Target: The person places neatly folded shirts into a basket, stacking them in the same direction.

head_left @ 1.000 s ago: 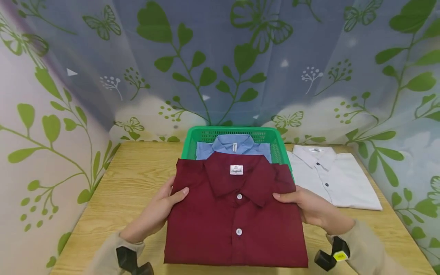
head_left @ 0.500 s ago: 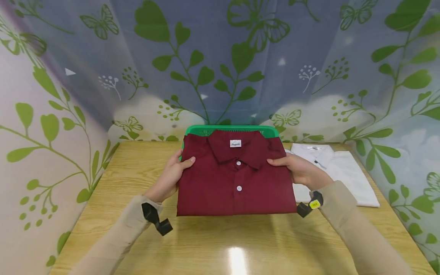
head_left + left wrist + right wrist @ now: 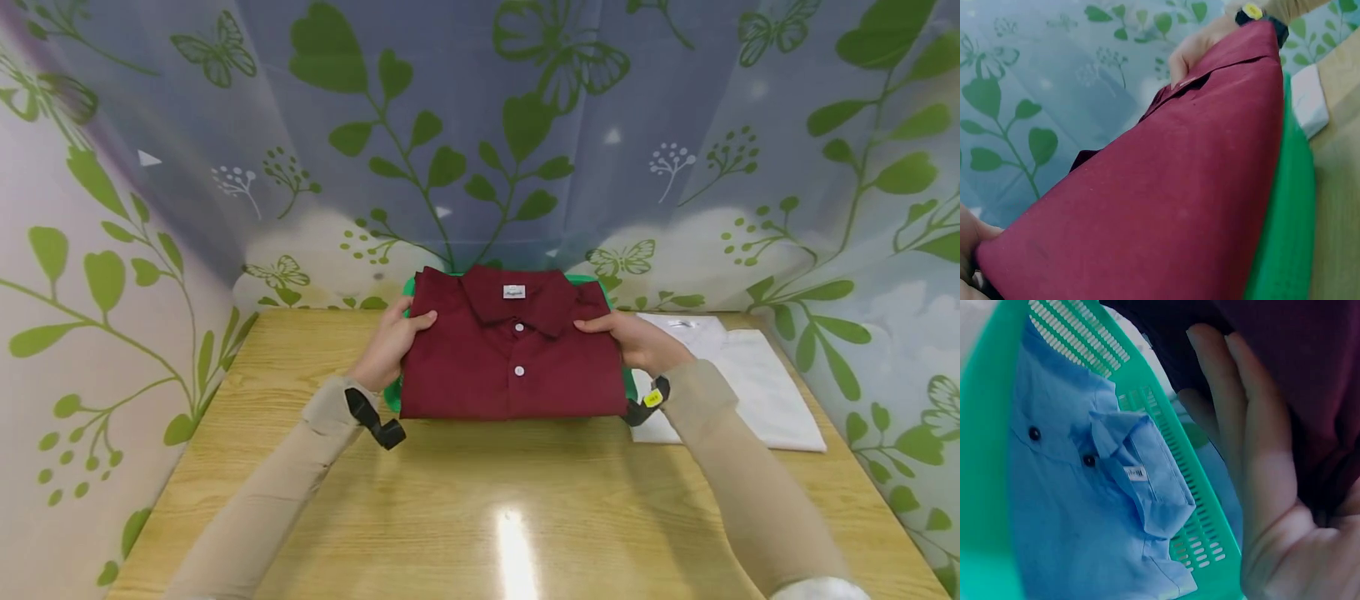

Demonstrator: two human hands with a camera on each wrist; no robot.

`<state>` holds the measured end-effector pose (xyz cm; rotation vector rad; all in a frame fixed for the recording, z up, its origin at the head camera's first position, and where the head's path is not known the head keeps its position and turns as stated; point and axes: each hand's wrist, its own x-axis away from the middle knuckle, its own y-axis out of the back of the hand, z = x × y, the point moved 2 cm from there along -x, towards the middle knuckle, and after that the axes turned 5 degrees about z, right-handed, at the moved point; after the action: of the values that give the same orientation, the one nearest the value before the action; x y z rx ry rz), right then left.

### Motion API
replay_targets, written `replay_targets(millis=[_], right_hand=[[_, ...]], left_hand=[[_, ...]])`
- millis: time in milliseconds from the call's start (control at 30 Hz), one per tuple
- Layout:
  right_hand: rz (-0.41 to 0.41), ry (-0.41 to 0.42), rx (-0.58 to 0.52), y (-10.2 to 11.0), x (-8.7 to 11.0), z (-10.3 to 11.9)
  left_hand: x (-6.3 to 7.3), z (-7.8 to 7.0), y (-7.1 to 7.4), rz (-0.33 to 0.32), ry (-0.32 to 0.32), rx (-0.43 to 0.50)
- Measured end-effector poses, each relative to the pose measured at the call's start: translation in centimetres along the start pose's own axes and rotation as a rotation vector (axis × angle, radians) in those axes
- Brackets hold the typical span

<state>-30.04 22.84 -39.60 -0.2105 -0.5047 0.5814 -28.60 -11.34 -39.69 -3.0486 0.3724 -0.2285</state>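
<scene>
A folded dark red shirt (image 3: 465,367) with white buttons and a collar label is held level over the green basket (image 3: 630,383). My left hand (image 3: 392,342) grips its left edge, thumb on top. On the right edge my right hand (image 3: 637,340) pinches the fabric the same way, with the fingers (image 3: 1266,425) underneath, as the right wrist view shows. Below the red shirt, inside the basket, lies a folded light blue shirt (image 3: 1085,494) with dark buttons; the head view hides it. In the left wrist view the red shirt (image 3: 1166,181) is tilted above the basket's side.
A folded white shirt (image 3: 772,392) lies on the wooden table (image 3: 450,492) to the right of the basket, partly behind my right forearm. A patterned curtain (image 3: 420,208) with green leaves and butterflies stands close behind the basket.
Both hands have carried the red shirt forward, away from me, until it covers most of the basket and the blue shirt in the head view. The white shirt has stayed put.
</scene>
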Motion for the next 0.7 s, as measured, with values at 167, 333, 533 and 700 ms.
replay_targets(millis=[167, 333, 533, 700], right_hand=[[-0.064, 0.001, -0.076, 0.6, -1.0, 0.4], [-0.104, -0.026, -0.134, 1.1, -2.2, 0.3], [-0.101, -0.038, -0.145, 1.4, -3.4, 0.1], [-0.081, -0.046, -0.132, 1.3, -3.8, 0.0]], left_hand=[[-1.8, 0.2, 0.1, -0.019, 0.001, -0.035], [-3.0, 0.9, 0.4, -0.039, 0.023, -0.074], [-4.0, 1.7, 1.0, -0.045, 0.056, -0.182], [-4.3, 2.0, 1.1, 0.009, 0.084, -0.217]])
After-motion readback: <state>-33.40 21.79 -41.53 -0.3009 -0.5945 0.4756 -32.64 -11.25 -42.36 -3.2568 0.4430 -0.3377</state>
